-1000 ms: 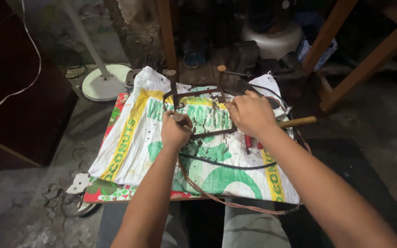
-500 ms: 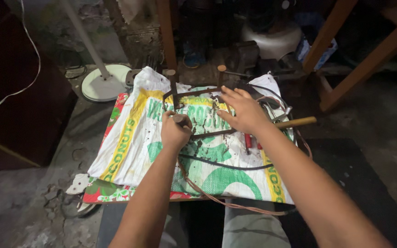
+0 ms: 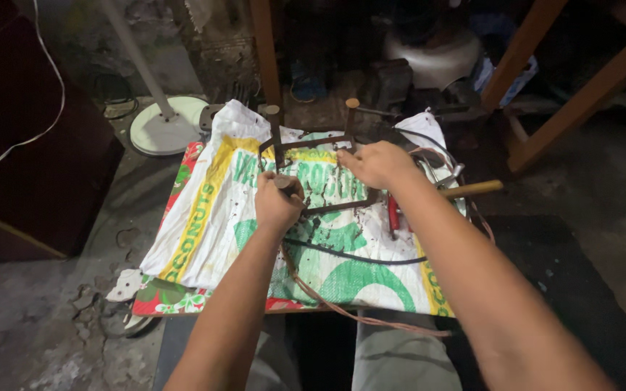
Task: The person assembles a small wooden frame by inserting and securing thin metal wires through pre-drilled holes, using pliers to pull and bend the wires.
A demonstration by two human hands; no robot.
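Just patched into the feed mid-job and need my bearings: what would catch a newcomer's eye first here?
The white woven sack with green and yellow print, spread over a low table at centre, stands out first. On it, the left hand grips one leg of a dark rusty metal frame with upright posts, while the right hand rests on its far side. A thin brown wire trails off the near edge, and a wooden tool handle lies to the right.

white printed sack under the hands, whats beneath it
A red floral cloth shows under the white printed sack along its left and front edges, spread over a low surface. The sack hides that surface.
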